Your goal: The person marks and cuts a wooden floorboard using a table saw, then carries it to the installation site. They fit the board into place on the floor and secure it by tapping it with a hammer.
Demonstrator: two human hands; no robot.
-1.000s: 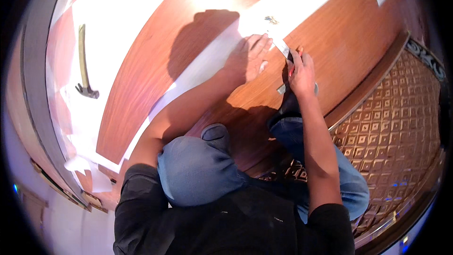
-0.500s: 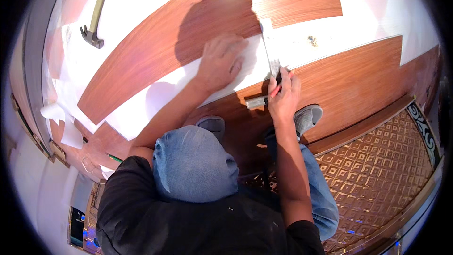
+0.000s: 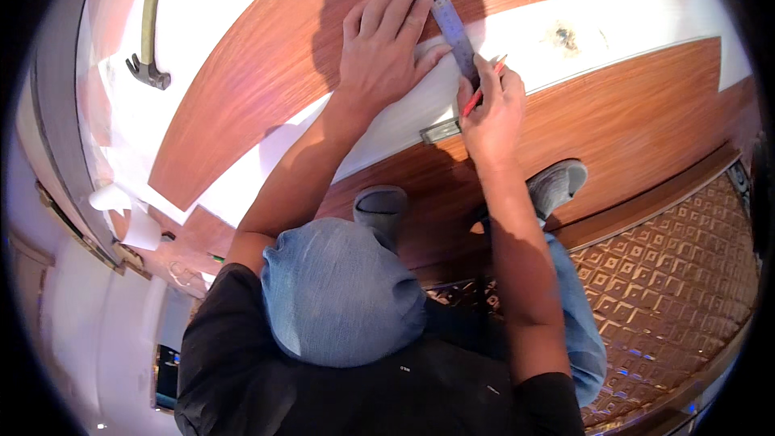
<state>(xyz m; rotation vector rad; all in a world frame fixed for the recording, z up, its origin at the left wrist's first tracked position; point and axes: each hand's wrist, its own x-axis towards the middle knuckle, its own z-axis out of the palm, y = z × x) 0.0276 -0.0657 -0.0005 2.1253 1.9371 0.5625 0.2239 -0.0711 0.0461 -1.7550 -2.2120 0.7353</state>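
At twelve to one o'clock in my remote head view, a metal square (image 3: pixel 449 23) reaches from the upper wood plank (image 3: pixel 242 97) across a white surface (image 3: pixel 525 48) toward the lower wood plank (image 3: pixel 613 97). What looks like its stock (image 3: pixel 440 131) shows just below the blade; their join is hidden by the right hand (image 3: pixel 494 113). That hand is closed around the square's near end, with a red pencil (image 3: pixel 476 101) tucked across the fingers. The left hand (image 3: pixel 379 64), at twelve o'clock, grasps nothing: its fingers are spread, tips along the blade's left edge, seemingly touching it. To steady the square well, I would press lightly near both its ends, keep the blade flat over the plank's edge, lay the fingertips back from the blade's rim, and let the tucked pencil not tip it. Farther out, a claw hammer (image 3: pixel 150 24) lies at ten o'clock, a grey slipper (image 3: pixel 559 184) is at three, and a patterned bronze panel (image 3: pixel 662 299) fills four.
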